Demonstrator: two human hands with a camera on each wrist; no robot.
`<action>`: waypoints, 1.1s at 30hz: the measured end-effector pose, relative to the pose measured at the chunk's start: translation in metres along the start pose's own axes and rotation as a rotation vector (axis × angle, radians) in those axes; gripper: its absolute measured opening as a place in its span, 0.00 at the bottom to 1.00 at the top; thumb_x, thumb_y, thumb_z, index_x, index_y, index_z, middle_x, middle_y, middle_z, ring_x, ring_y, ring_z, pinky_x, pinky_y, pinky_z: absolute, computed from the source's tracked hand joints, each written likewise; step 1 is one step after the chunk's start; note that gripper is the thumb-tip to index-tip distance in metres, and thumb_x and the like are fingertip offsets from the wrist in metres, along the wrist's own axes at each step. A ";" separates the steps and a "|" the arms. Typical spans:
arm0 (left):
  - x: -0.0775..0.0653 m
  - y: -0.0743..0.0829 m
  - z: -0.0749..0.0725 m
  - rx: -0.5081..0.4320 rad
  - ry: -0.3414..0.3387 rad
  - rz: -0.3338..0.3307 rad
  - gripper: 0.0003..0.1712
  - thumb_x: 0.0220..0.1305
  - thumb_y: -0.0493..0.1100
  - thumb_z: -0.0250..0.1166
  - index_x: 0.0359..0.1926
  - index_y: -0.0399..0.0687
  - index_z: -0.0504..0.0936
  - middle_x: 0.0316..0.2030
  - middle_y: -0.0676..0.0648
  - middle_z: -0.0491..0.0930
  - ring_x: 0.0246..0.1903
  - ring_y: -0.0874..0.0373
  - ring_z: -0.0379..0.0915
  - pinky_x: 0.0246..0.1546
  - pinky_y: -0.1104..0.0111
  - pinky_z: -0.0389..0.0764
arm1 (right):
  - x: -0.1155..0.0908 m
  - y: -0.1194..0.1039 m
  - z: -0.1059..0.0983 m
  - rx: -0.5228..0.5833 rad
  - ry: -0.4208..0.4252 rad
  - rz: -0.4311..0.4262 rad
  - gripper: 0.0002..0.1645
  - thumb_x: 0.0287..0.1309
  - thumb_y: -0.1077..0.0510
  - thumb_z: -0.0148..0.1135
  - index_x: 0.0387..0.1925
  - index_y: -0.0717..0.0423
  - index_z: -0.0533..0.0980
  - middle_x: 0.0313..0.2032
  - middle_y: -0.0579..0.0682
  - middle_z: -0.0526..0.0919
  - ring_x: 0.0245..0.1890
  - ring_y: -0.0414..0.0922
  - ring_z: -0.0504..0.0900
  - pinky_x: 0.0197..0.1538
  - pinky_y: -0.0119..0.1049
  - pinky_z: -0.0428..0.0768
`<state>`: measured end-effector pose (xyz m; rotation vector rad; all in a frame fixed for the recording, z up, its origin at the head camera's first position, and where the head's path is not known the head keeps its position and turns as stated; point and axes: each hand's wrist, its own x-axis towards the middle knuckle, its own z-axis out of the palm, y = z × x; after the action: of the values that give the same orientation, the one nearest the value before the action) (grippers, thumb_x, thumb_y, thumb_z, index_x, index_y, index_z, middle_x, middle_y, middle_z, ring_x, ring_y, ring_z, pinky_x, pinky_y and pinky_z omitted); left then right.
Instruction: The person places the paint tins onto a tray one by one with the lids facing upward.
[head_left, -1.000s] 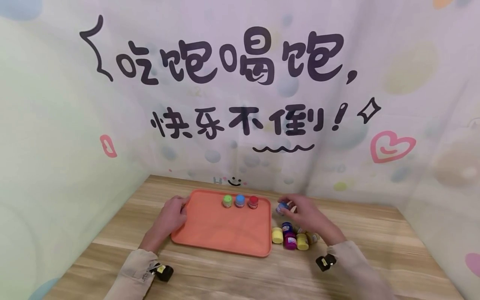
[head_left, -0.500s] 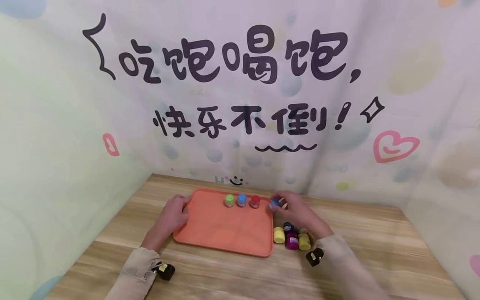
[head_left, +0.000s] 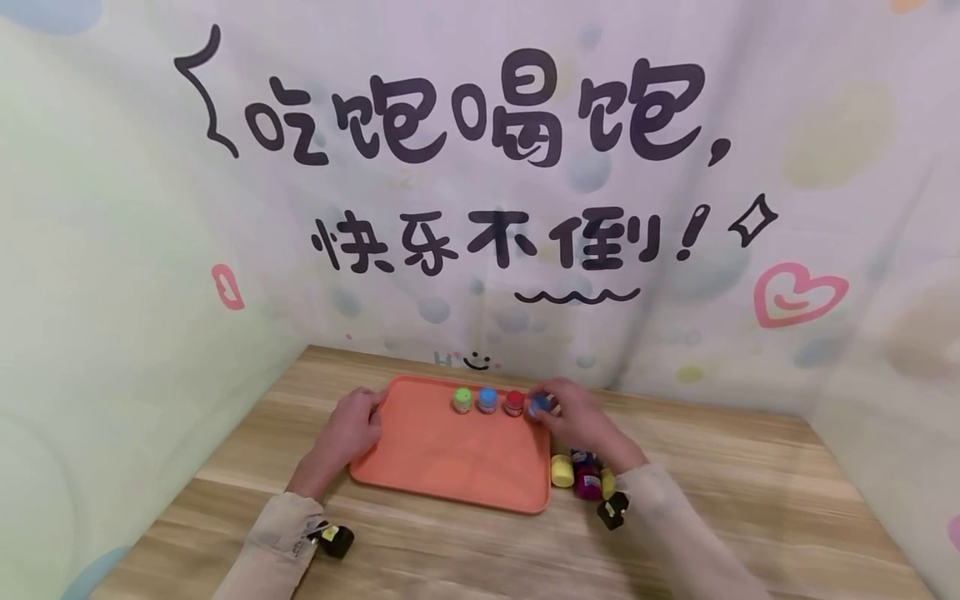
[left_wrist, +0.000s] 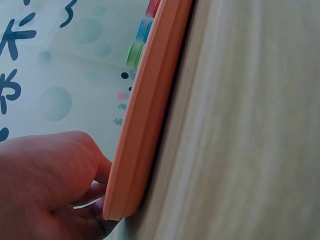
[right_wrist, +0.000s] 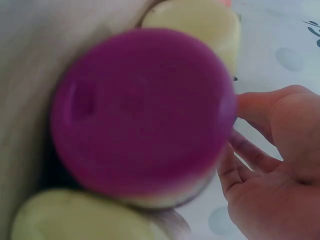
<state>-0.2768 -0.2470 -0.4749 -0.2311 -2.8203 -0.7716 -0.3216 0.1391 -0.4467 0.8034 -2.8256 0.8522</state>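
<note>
My left hand (head_left: 351,427) grips the left edge of an orange tray (head_left: 450,467); in the left wrist view its thumb and fingers meet the tray's rim (left_wrist: 145,120). Along the tray's far side stand a green-lidded paint jar (head_left: 462,400), a light blue one (head_left: 487,400) and a red one (head_left: 514,403). My right hand (head_left: 583,418) pinches a small blue paint jar (head_left: 537,406) over the tray's far right corner, just right of the red jar. In the right wrist view a purple lid (right_wrist: 145,110) hides what the right fingers (right_wrist: 252,152) hold.
Right of the tray, under my right forearm, lie a pale yellow jar (head_left: 562,472), a magenta jar (head_left: 587,483) and other jars, partly hidden. A printed cloth wall (head_left: 480,183) rises behind the wooden table (head_left: 480,550).
My right hand has carried the blue jar leftward from beside the tray to over its far right corner. The left hand keeps its hold on the tray edge.
</note>
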 end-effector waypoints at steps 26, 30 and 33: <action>0.000 -0.001 0.001 -0.014 0.003 0.005 0.26 0.71 0.28 0.57 0.68 0.25 0.79 0.57 0.27 0.83 0.60 0.33 0.80 0.63 0.42 0.81 | 0.004 0.001 0.010 -0.023 0.014 0.108 0.25 0.71 0.60 0.71 0.67 0.57 0.80 0.64 0.59 0.82 0.58 0.55 0.83 0.62 0.55 0.84; -0.001 -0.001 0.001 -0.019 0.007 0.006 0.26 0.71 0.28 0.57 0.68 0.25 0.79 0.58 0.26 0.83 0.61 0.32 0.80 0.63 0.42 0.81 | -0.002 0.004 0.003 -0.002 0.015 0.085 0.25 0.73 0.59 0.69 0.68 0.55 0.78 0.65 0.59 0.81 0.60 0.57 0.83 0.62 0.55 0.84; 0.000 -0.001 0.002 -0.019 0.009 0.004 0.26 0.71 0.28 0.57 0.68 0.25 0.79 0.58 0.27 0.83 0.61 0.33 0.80 0.62 0.42 0.81 | -0.008 0.006 -0.006 0.014 0.007 0.066 0.25 0.73 0.60 0.68 0.68 0.55 0.78 0.65 0.59 0.81 0.59 0.58 0.82 0.61 0.56 0.84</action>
<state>-0.2775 -0.2468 -0.4769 -0.2360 -2.8046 -0.7963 -0.3183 0.1506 -0.4468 0.7114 -2.8581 0.8829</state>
